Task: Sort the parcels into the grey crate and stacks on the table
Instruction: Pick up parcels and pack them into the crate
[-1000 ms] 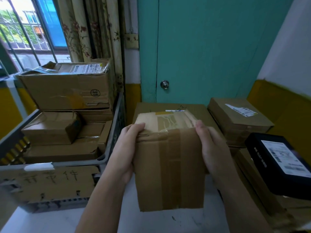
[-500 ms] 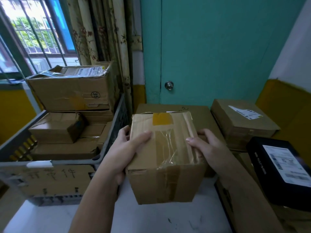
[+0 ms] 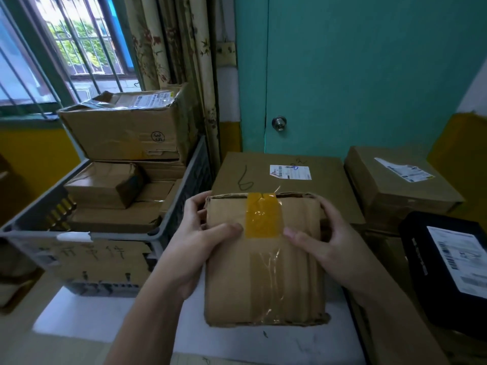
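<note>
Head view: left hand [image 3: 196,248] and right hand [image 3: 325,246] clasp the taped parcel [image 3: 263,272] by its sides, thumbs on top; looks light, creased, slightly soft, tape slick.

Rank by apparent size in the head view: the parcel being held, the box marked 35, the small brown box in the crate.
1. held parcel, but it is nearest the camera, so its lead is unsure.
2. box marked 35.
3. small brown box, plainly smallest.

bare l grip [image 3: 196,250], r grip [image 3: 328,248], forearms [image 3: 147,312]
</note>
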{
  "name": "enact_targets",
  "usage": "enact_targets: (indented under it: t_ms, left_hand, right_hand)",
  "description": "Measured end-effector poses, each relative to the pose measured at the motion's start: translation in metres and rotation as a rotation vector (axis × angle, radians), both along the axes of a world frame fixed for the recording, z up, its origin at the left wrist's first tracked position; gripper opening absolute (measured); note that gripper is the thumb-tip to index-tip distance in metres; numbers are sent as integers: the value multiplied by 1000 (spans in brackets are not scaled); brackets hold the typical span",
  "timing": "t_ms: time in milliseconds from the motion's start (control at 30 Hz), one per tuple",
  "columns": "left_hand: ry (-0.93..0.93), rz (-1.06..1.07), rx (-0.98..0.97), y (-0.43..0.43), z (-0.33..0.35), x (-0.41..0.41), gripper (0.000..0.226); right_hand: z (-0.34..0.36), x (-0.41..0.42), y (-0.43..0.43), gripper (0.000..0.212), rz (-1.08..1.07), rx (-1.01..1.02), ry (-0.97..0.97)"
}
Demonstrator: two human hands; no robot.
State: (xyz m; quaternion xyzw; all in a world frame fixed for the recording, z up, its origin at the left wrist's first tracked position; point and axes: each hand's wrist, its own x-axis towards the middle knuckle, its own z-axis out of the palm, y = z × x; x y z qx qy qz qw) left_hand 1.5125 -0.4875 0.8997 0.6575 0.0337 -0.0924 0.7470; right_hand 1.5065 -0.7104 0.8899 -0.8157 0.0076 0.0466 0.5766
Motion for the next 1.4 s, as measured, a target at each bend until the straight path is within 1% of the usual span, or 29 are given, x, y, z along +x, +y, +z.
enact_targets:
  t_ms: [67, 167, 233, 333, 400, 600, 667, 733, 833, 967, 1067, 1133, 1200, 1233, 1267, 1300, 1400]
  left_hand:
    - [-45, 11, -6, -3, -3, -4, 86]
    - [-125, 25, -18, -2, -13, -11, 64]
    - [-179, 37, 4, -2, -20, -16, 54]
    - [-242, 48, 62, -5, -24, -23, 51]
    - [-263, 54, 86, -9, -26, -27, 50]
    - [-239, 78, 141, -19, -33, -34, 42]
    - [-225, 86, 159, -22, -36, -35, 43]
    - [-184, 102, 133, -23, -37, -36, 47]
    - [-95, 136, 71, -25, -42, -37, 47]
    - [-1, 217, 42, -30, -48, -39, 32]
    - [38, 252, 50, -39, -46, -42, 34]
    - [63, 273, 47, -42, -43, -41, 40]
    - [83, 296, 53, -44, -41, -40, 43]
    - [89, 301, 57, -45, -40, -40, 41]
    - [95, 302, 59, -46, -39, -39, 39]
    - [108, 301, 63, -47, -38, -39, 42]
    - [130, 282, 57, -51, -36, -39, 60]
  right_hand:
    - [-5, -1, -3, 98, 10, 17, -16]
    - [-17, -7, -6, 98, 45, 68, -83]
    - [-24, -12, -7, 95, 66, 97, -128]
    - [-34, -20, -10, 80, 61, 88, -172]
    - [-37, -24, -12, 76, 60, 92, -179]
    - [-43, -28, -22, 79, 77, 88, -153]
    - [-43, -29, -27, 82, 80, 64, -150]
    - [-42, -31, -30, 86, 63, 39, -150]
    - [-41, -37, -31, 91, 14, -49, -194]
    - [-43, -45, -29, 87, 7, -188, -288]
    - [-47, -47, -34, 85, 10, -217, -302]
    - [-49, -47, -38, 88, 0, -196, -290]
    - [-49, -46, -44, 95, -47, -94, -235]
    - [-50, -44, -47, 96, -84, -21, -190]
    - [-50, -42, -50, 93, -115, 43, -144]
    - [-52, -39, -53, 90, -137, 91, -99]
    - [-53, -35, -58, 84, -147, 141, -35]
